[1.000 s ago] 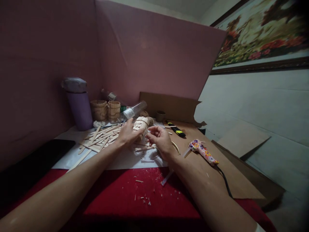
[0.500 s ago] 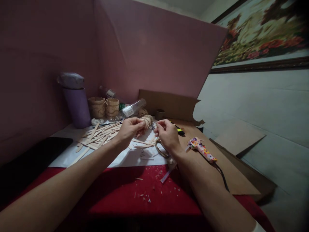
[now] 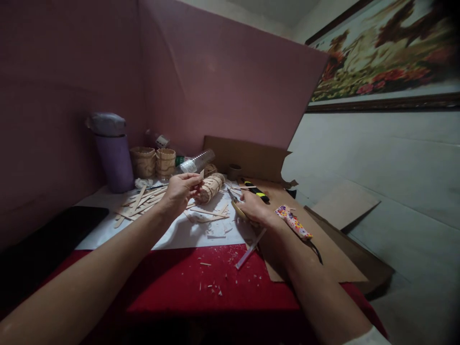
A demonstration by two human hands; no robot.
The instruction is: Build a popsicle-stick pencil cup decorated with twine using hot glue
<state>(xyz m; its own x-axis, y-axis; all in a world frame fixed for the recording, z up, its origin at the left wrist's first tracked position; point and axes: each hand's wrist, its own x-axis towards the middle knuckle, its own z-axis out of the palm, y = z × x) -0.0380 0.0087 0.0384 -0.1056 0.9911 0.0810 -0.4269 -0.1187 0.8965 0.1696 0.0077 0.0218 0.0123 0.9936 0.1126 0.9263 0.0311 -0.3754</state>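
My left hand (image 3: 181,192) pinches a small pale piece of craft stick (image 3: 201,174) between thumb and fingertips. Just beyond those fingers, a bundle of wooden sticks (image 3: 212,188) bound with cord lies on the white paper. My right hand (image 3: 253,208) is closed around the handles of a pair of scissors (image 3: 237,210), whose blades point up and away at the paper. Its lower fingers are partly hidden. Near its knuckles a thin stick (image 3: 247,187) crosses a black and yellow utility knife (image 3: 259,192).
Loose craft sticks (image 3: 138,203) lie left on the paper. A purple tumbler (image 3: 114,160), wooden cups (image 3: 166,164) and a plastic bottle (image 3: 197,162) stand or lie behind. Right, a floral glue gun (image 3: 293,221) rests on cardboard (image 3: 323,258). A glue stick (image 3: 250,249) crosses the red cloth (image 3: 172,287).
My hands have moved apart, the left slightly left and the right lower with the scissors. The small stick piece and the bound bundle now show more clearly. The view has shifted slightly.
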